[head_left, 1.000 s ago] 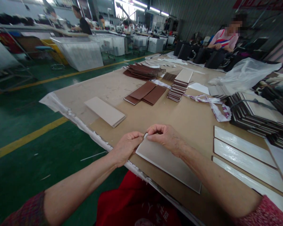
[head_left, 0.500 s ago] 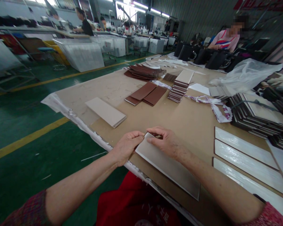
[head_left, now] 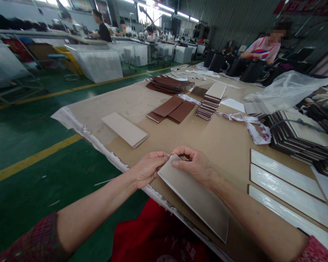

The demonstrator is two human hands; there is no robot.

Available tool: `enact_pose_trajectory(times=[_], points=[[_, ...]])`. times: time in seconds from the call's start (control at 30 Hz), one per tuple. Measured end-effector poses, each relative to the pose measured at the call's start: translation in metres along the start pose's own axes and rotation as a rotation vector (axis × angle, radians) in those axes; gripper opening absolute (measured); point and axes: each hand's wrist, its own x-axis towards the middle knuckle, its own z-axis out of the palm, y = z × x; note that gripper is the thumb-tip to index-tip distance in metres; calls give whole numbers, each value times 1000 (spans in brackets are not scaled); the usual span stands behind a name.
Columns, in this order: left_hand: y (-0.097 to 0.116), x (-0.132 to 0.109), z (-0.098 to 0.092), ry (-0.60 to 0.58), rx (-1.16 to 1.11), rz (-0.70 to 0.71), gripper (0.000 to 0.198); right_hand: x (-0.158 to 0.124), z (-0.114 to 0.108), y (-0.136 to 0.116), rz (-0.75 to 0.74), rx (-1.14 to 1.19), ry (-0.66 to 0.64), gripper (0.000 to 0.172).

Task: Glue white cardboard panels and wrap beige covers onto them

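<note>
A long grey-beige rectangular panel (head_left: 194, 194) lies tilted at the near edge of the cardboard-covered table (head_left: 221, 142), its right long edge raised. My left hand (head_left: 149, 168) pinches the panel's far left corner. My right hand (head_left: 195, 163) pinches its far end from the right, fingers curled over the top. A brown strip shows under the far end between my fingers.
A beige panel (head_left: 125, 129) lies to the left. Brown pieces (head_left: 171, 108) and a stack (head_left: 210, 100) sit mid-table. White strips (head_left: 284, 182) and dark stacks (head_left: 300, 136) are at the right. A seated person (head_left: 261, 47) works at the far end, and other people stand beyond.
The panel has tipped up: its right long edge has risen off the table while both hands keep their pinch on the far end. The view shifted slightly.
</note>
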Motion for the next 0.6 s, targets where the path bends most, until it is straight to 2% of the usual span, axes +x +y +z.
enact_pose_trajectory(times=[0.1,0.2,0.33,0.47,0.6], points=[[-1,1,1,-11,50,-6,34,2,-1,-3,6,53,-3,17],[-3,1,1,-13,92,-8,34,2,-1,-4,97,99,-9,16],[-5,1,2,-7,138,-5,31,0,-1,-4,97,17,31,14],[-4,2,4,-14,169,-18,26,-5,-3,-12,23,-67,-66,12],[-3,3,6,-54,179,-29,24,-11,-5,-23,11,-18,-152,11]])
